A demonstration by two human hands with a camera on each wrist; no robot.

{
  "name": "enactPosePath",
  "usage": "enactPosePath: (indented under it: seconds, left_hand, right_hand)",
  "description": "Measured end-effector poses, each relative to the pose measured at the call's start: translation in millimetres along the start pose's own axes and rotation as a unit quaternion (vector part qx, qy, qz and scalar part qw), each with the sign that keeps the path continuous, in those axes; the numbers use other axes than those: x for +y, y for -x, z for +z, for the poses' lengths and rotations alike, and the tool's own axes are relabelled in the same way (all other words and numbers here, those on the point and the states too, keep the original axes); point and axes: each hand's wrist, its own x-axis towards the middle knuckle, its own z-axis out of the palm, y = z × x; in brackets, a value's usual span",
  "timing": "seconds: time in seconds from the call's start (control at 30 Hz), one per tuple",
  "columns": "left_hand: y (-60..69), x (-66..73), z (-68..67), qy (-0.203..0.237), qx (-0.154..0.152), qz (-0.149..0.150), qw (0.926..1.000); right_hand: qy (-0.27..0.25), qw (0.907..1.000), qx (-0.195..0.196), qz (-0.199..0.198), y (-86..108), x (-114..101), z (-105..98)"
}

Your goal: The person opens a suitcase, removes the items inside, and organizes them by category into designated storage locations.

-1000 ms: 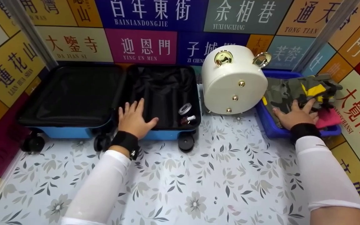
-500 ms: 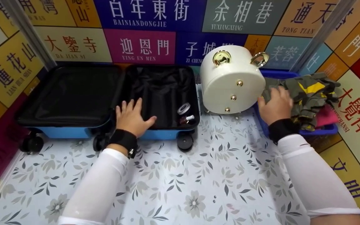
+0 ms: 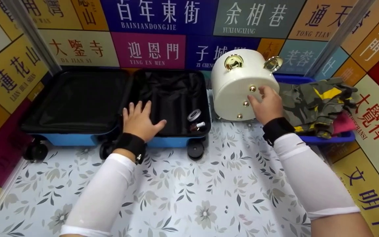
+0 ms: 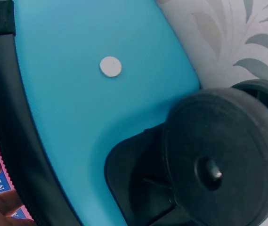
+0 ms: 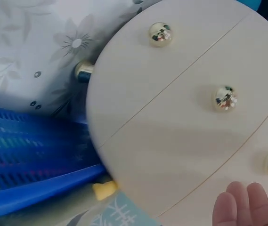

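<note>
My left hand point(image 3: 141, 122), fingers spread, lies over the front edge of the opened blue suitcase point(image 3: 168, 142), near the middle where its two halves meet. Several of its fingertips point(image 4: 2, 202) show at the lower left of the left wrist view. My right hand point(image 3: 269, 104) is in front of a white rounded drawer box point(image 3: 230, 93) with gold ears and gold knobs. Thumb and fingers stand apart, close to the upper knob point(image 3: 252, 88). In the right wrist view the fingers point(image 5: 258, 205) appear beside that knob, apart from it and holding nothing.
The suitcase's right half holds a roll of tape point(image 3: 194, 114) and a small bottle with a white cap point(image 3: 197, 126). Right of the drawer box, a blue basket point(image 3: 341, 138) carries camouflage clothing point(image 3: 303, 102) and pink cloth point(image 3: 344, 122). Printed walls stand behind and beside.
My right hand has moved left from the clothes in the basket to the drawer box's front. The camouflage clothing is shifted and lies differently. My left hand stays put.
</note>
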Motion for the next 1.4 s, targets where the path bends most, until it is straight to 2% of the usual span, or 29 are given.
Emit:
enactPosePath:
  seconds: [0.37,0.77,1.4]
  left_hand:
    - [1.0,1.3,0.6,-0.004,0.001,0.004,1.0000]
    - [0.6,1.4,2.4,-0.003,0.010,0.002,0.9999]
    - [1.7,0.8,4.0,-0.001,0.001,0.001,1.0000]
  right_hand:
    - [-0.007,0.9993,0.013,0.034,-12.8,-7,15]
    - [-0.024,0.9987,0.036,0.028,-17.1,-7,22]
    - [-0.029,0.9953,0.089,0.023,-19.4,-7,30]
